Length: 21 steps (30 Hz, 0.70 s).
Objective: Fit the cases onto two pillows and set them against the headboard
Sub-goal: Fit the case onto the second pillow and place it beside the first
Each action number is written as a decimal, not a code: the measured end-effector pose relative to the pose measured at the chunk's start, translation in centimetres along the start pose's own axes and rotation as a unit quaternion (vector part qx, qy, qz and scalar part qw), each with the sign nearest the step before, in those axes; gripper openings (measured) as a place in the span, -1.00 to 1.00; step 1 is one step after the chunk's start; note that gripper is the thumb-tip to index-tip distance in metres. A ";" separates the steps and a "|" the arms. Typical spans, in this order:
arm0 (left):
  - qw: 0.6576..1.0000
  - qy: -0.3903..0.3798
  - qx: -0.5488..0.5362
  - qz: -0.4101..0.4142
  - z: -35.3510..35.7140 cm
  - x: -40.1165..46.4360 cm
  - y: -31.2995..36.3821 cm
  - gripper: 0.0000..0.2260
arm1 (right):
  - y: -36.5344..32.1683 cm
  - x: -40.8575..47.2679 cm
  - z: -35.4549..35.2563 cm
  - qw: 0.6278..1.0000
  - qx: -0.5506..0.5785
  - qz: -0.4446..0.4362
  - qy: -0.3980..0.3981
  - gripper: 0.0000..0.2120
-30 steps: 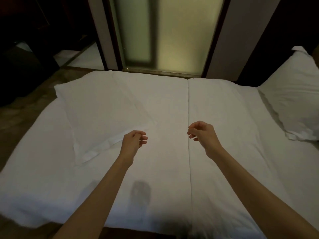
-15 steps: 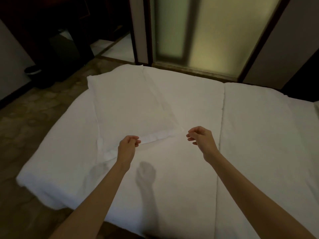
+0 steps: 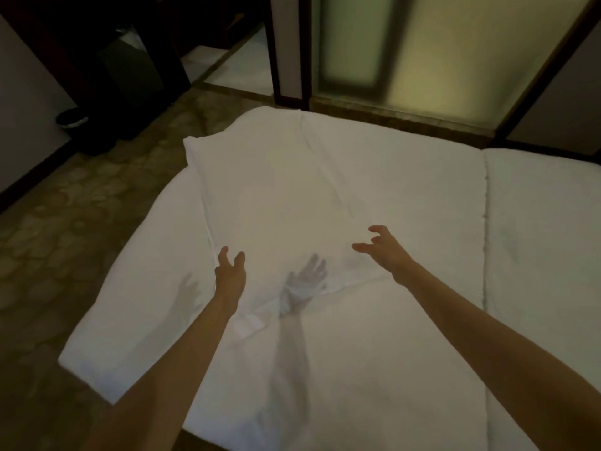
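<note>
A flat white pillow (image 3: pixel 279 196) lies on the left half of the white bed (image 3: pixel 374 369), one corner pointing toward the floor. My left hand (image 3: pixel 230 275) hovers over the pillow's near left corner, fingers spread, holding nothing. Over the pillow's near right edge my right hand (image 3: pixel 382 252) is held out, fingers apart and curled, also without anything in it. Both hands cast shadows on the sheet. The second pillow and the headboard are out of view.
A seam (image 3: pixel 484 222) splits the bed into two mattresses. A patterned stone floor (image 3: pixel 65 222) lies to the left. Frosted glass panels (image 3: pixel 406 47) in dark frames stand behind the bed. A dark bin (image 3: pixel 73 117) sits at the far left wall.
The view has swung left, so the second pillow at the right has gone out of sight. Both hands have opened from loose curls and moved forward over the pillow's near edge.
</note>
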<state>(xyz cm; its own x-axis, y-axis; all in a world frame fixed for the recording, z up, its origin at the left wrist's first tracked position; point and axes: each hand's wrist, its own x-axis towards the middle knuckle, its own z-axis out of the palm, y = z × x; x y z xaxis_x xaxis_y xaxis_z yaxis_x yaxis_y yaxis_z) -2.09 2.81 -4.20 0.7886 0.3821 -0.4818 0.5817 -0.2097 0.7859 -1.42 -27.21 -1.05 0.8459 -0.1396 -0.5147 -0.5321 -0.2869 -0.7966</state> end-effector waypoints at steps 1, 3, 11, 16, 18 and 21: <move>1.000 -0.006 0.016 -0.010 -0.2 1.5 0.1 -0.47 | -0.4 1.1 0.4 1.000 -0.017 0.007 0.004 -0.32; 0.998 -0.015 0.041 -0.040 -0.4 5.6 0.3 -0.39 | -1.4 4.4 1.7 0.998 -0.064 0.022 0.020 -0.24; 0.986 -0.012 0.045 -0.157 0.1 17.1 -0.9 -0.17 | -3.5 15.7 7.5 0.976 -0.186 0.089 0.073 -0.04; 0.978 -0.050 0.003 -0.203 0.9 21.8 -4.0 -0.03 | -2.7 21.9 10.6 0.953 -0.248 0.149 0.093 0.05; 0.975 -0.062 -0.046 -0.208 1.5 23.0 -4.8 0.01 | -2.1 23.7 11.1 0.940 -0.286 0.163 0.091 0.08; 0.975 -0.039 -0.124 -0.183 3.0 24.2 -4.9 -0.06 | -1.1 25.7 11.4 0.933 -0.309 0.165 0.087 0.11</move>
<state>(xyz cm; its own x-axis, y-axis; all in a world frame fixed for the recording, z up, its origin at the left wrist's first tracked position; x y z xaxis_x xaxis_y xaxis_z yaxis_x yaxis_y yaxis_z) 14.74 10.41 -20.92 0.5562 0.3190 -0.7674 0.7680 0.1557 0.6213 20.50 -19.69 -17.02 0.6621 -0.4527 -0.5973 -0.6870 -0.6850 -0.2424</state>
